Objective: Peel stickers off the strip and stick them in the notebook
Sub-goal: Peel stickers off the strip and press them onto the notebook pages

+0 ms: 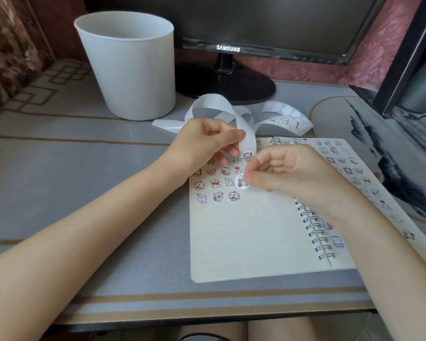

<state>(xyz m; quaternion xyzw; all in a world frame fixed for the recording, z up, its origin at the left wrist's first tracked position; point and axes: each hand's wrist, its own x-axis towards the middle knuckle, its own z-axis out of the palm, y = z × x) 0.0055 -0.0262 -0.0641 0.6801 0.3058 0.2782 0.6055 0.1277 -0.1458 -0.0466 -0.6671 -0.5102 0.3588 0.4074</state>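
An open spiral notebook (251,242) lies on the desk, its left page carrying several rows of round cartoon stickers near the top. A long white sticker strip (221,107) curls behind it toward the monitor. My left hand (207,141) pinches the strip's near end (247,143) above the page. My right hand (285,173) pinches one round sticker (241,182) at its fingertips, just over the page at the end of the third sticker row.
A white plastic bin (130,67) stands at the back left. A black monitor stand (226,84) sits behind the strip. A round mat (369,148) with a dark ink pattern lies under the notebook's right side. The desk's front edge (207,313) runs near my knees.
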